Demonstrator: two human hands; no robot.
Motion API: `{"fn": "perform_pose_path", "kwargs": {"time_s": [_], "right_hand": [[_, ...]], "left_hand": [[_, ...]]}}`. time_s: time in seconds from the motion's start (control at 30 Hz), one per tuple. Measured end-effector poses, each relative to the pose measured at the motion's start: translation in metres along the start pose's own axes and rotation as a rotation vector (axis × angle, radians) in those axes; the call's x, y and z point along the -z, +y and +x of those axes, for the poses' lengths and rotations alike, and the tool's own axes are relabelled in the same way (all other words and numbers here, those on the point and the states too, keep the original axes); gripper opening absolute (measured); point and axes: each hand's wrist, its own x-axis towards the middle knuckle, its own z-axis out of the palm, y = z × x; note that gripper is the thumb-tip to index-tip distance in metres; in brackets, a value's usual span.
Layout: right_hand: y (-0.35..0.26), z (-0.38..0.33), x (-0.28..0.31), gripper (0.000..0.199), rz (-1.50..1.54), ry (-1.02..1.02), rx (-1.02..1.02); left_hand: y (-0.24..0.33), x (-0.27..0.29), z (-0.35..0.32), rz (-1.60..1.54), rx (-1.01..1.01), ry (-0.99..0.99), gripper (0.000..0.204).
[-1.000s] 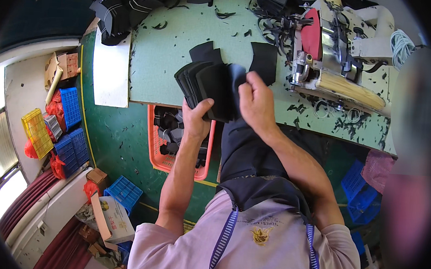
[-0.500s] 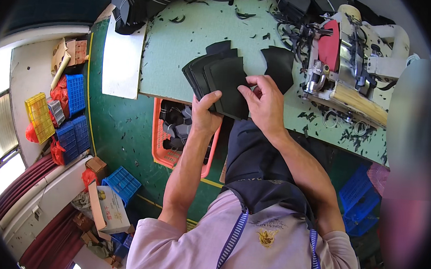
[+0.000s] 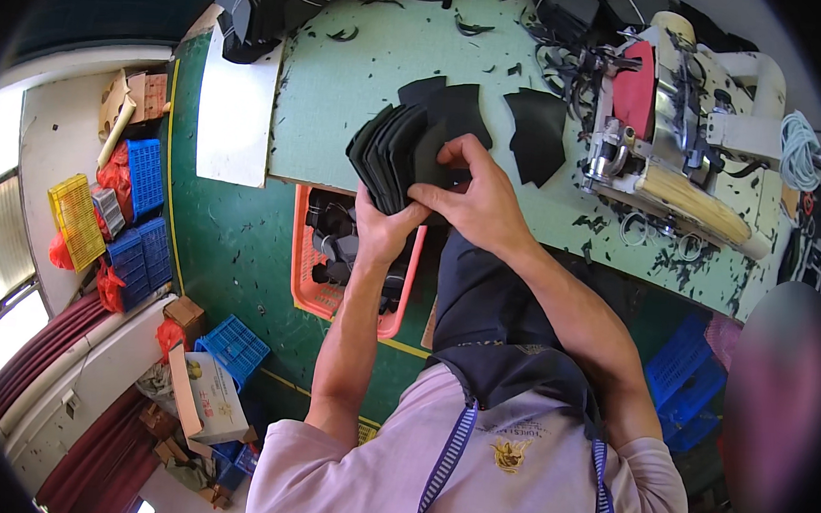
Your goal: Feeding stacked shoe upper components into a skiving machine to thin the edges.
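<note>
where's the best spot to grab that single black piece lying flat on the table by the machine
Probably its lower tip, the narrow end nearest the person. The black piece lies flat on the table, wider at the top, so a pinch must lift an edge. Coming from the near side with the right hand stays away from the machine on its right and the stack held by the left hand.

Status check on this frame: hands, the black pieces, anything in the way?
Left hand grips stack of black cut pieces from below. Right hand pinches the front pieces. Loose black piece lies apart on green table; nothing obstructs.
</note>
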Motion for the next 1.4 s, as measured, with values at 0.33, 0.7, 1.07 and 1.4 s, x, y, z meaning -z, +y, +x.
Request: {"fn": "perform_pose_path", "kwargs": {"time_s": [0.33, 0.7, 1.07, 1.4], "right_hand": [[-0.001, -0.017, 0.026, 0.043, 0.183, 0.082, 0.019], [0.007, -0.021, 0.035, 0.032, 0.523, 0.034, -0.056], [0.039, -0.011, 0.068, 0.013, -0.164, 0.524, -0.08], [0.033, -0.004, 0.018, 0.031, 0.176, 0.149, -0.18]], "left_hand": [[0.01, -0.03, -0.001, -0.184, 0.069, -0.098, 0.042], [0.014, -0.044, -0.001, -0.19, 0.079, -0.14, 0.047], [0.007, -0.042, 0.015, -0.468, 0.112, 0.17, 0.046], [0.009, -0.03, 0.016, -0.581, 0.195, 0.032, 0.047]]}}
